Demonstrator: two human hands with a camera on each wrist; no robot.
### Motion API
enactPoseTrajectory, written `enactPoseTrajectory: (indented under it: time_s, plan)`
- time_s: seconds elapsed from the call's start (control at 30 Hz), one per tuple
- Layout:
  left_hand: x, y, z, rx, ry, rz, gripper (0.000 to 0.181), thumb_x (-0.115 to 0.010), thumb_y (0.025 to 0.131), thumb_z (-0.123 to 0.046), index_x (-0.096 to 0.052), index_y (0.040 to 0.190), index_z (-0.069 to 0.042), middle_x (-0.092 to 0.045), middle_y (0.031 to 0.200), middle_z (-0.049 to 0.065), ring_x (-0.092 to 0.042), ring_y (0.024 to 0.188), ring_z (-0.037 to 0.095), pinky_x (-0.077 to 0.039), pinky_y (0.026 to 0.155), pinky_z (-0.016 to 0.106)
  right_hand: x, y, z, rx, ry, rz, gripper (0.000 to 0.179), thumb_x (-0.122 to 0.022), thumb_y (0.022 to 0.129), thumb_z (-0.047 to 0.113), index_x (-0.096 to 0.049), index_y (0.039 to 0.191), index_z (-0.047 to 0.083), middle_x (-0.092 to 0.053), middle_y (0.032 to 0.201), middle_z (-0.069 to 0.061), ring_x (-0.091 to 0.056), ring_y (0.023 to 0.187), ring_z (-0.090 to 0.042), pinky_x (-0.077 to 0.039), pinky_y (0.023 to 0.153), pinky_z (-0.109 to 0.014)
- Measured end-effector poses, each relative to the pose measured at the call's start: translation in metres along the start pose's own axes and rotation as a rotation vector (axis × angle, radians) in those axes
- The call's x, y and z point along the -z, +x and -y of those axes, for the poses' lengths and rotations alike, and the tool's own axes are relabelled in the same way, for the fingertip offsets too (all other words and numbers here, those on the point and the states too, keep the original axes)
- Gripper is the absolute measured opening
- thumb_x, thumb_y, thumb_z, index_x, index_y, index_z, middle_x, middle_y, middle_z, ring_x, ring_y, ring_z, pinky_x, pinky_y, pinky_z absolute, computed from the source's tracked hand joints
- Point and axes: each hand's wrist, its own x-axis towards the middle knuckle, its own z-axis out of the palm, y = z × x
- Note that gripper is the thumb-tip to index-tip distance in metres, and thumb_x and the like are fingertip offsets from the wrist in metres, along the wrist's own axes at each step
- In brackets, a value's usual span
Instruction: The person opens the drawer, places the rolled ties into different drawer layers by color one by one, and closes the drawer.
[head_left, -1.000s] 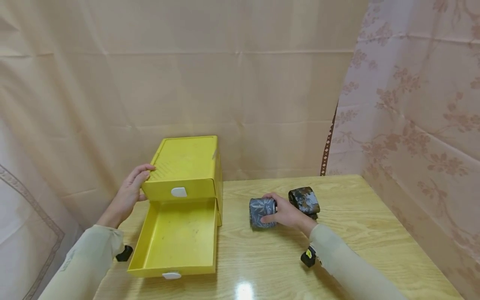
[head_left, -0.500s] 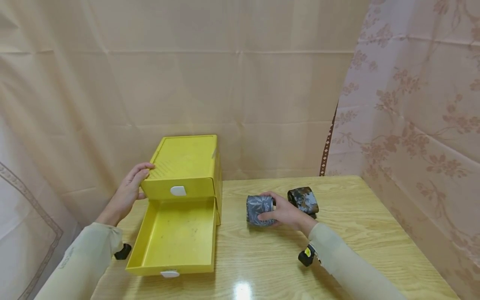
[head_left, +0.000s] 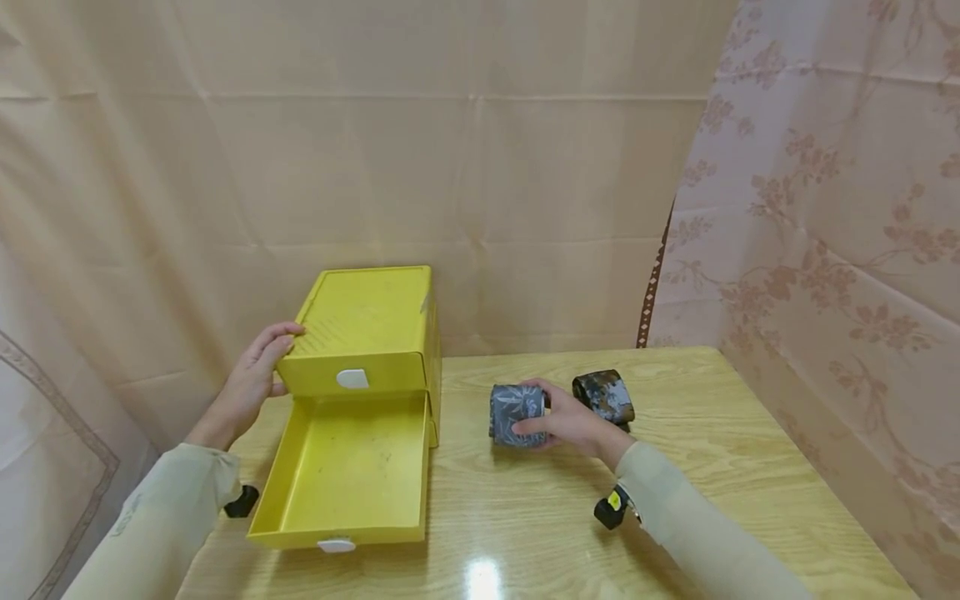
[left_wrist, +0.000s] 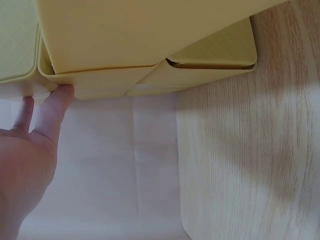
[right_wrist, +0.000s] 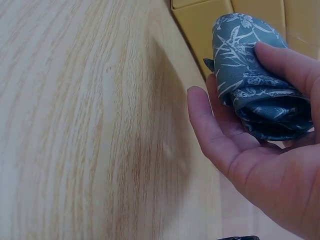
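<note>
My right hand (head_left: 566, 421) holds a rolled-up necktie (head_left: 516, 414), grey-blue with pale leaf patterns, close over the table. In the right wrist view the thumb presses its outer face, fingers lie behind and below it, and the fabric layers (right_wrist: 272, 112) show at its end. Behind the hand lies a second roll of dark, mottled fabric (head_left: 604, 395). My left hand (head_left: 247, 382) rests against the upper left front corner of a yellow two-drawer box (head_left: 371, 312); in the left wrist view its fingers (left_wrist: 52, 112) are extended against the side. The lower drawer (head_left: 345, 467) is pulled out.
The wooden table (head_left: 540, 533) carries everything. White handles (head_left: 352, 379) sit on both drawer fronts. A beige curtain (head_left: 480, 183) hangs behind the table, and a floral cloth (head_left: 832, 275) covers the right side. Black wrist cameras (head_left: 609, 510) are strapped at both sleeves.
The right hand has shifted slightly left and away from me with the rolled necktie. The left hand stays on the box. The view has drifted a little.
</note>
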Motion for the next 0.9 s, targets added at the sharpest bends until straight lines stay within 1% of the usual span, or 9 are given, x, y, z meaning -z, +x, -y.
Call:
enactPoseTrajectory:
  time_s: [0.17, 0.27, 0.4, 0.43, 0.6, 0.67, 0.9]
  plan:
    - [-0.0007, 0.0014, 0.0007, -0.001, 0.004, 0.000, 0.037, -0.039, 0.109, -0.047, -0.048, 0.137, -0.024, -0.044, 0.133, -0.002, -0.054, 0.106, 0.014, -0.056, 0.077, 0.034, 0.0018, -0.0022, 0.0015, -0.004, 0.013, 0.013, 0.084, -0.081, 0.087, 0.008, -0.032, 0.154, 0.014, -0.028, 0.153, -0.027, -0.068, 0.097, -0.033, -0.055, 0.085, -0.056]
    - [-0.0009, 0.0040, 0.0003, -0.008, -0.006, 0.004, 0.037, -0.039, 0.109, -0.047, -0.048, 0.137, -0.024, -0.043, 0.134, -0.001, -0.050, 0.110, 0.014, -0.056, 0.077, 0.034, 0.0031, -0.0023, 0.0030, -0.003, 0.015, 0.014, 0.085, -0.081, 0.087, 0.008, -0.030, 0.156, 0.014, -0.027, 0.154, -0.028, -0.068, 0.099, -0.033, -0.055, 0.086, -0.056]
    - [-0.0007, 0.0064, 0.0002, -0.005, -0.020, 0.008, 0.037, -0.040, 0.109, -0.047, -0.048, 0.137, -0.024, -0.043, 0.133, -0.001, -0.051, 0.109, 0.015, -0.056, 0.078, 0.034, 0.0046, -0.0013, 0.0033, -0.011, 0.026, 0.008, 0.086, -0.081, 0.087, 0.008, -0.030, 0.156, 0.014, -0.025, 0.155, -0.027, -0.068, 0.099, -0.032, -0.055, 0.085, -0.056]
    - [-0.0006, 0.0065, 0.0004, -0.004, -0.022, 0.009, 0.037, -0.040, 0.109, -0.047, -0.048, 0.136, -0.024, -0.043, 0.133, -0.001, -0.053, 0.107, 0.015, -0.056, 0.078, 0.034, 0.0048, -0.0011, 0.0030, -0.011, 0.027, 0.009, 0.085, -0.081, 0.087, 0.008, -0.030, 0.156, 0.014, -0.025, 0.155, -0.027, -0.068, 0.099, -0.032, -0.055, 0.085, -0.056]
    - [0.0006, 0.0054, 0.0007, -0.008, -0.030, 0.017, 0.035, -0.040, 0.109, -0.045, -0.048, 0.136, -0.024, -0.045, 0.131, -0.001, -0.058, 0.102, 0.013, -0.056, 0.077, 0.033, 0.0051, -0.0001, 0.0010, -0.006, 0.048, 0.027, 0.086, -0.080, 0.088, 0.007, -0.028, 0.156, 0.014, -0.026, 0.154, -0.029, -0.068, 0.100, -0.032, -0.055, 0.085, -0.057]
    - [0.0010, 0.0046, 0.0010, -0.003, -0.027, 0.018, 0.036, -0.040, 0.109, -0.046, -0.048, 0.136, -0.024, -0.045, 0.131, -0.001, -0.058, 0.102, 0.014, -0.057, 0.077, 0.033, 0.0046, -0.0001, 0.0004, -0.007, 0.059, 0.034, 0.086, -0.079, 0.088, 0.006, -0.027, 0.156, 0.014, -0.026, 0.153, -0.029, -0.067, 0.101, -0.032, -0.054, 0.086, -0.057]
    - [0.0014, 0.0022, 0.0016, 0.015, -0.016, 0.006, 0.038, -0.040, 0.109, -0.048, -0.048, 0.137, -0.025, -0.044, 0.133, -0.002, -0.046, 0.112, 0.017, -0.056, 0.077, 0.033, 0.0037, -0.0003, -0.0013, -0.017, 0.080, 0.044, 0.087, -0.079, 0.089, 0.006, -0.025, 0.158, 0.014, -0.028, 0.152, -0.030, -0.067, 0.103, -0.033, -0.054, 0.087, -0.057]
